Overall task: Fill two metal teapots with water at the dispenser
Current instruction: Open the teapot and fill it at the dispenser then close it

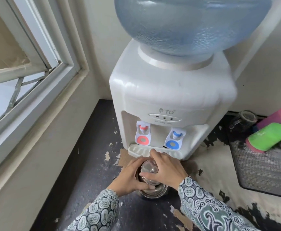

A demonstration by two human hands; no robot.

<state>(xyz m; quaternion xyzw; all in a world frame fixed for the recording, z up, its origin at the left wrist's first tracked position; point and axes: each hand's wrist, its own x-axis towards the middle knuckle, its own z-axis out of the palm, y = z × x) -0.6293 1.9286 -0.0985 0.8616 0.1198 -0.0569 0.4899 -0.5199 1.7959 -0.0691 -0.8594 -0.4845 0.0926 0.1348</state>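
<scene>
- Where the view begins at the left, a window (24,67) with a pale frame stands partly open beside a cream wall.
- Below it, a dark table (89,164) with a badly peeling, patchy top carries everything else.
- Left hand (131,176): coming out of a patterned sleeve (96,212), it is curled around the left side of a metal teapot (150,180), fingers wrapped on the body and thumb lying across the front.
- That teapot stands on the table just in front of the dispenser's drip tray (139,150), between the two hands; its spout and handle are hidden.
- Right hand (167,168): it rests over the teapot's shiny domed lid (149,166), thumb pressed on the near edge and fingers bent over the far side; whether it actually grips the lid I cannot tell.
- Behind the hands, a white dispenser (169,90) stands on the table, with a red tap (142,135) on the left and a blue tap (174,139) on the right.
- A large blue water bottle (186,22) sits upside down on top of it.
- Far right, a black mesh basket (261,169) holds a green cup (268,136) and a pink cup (276,118) lying on their sides.
</scene>
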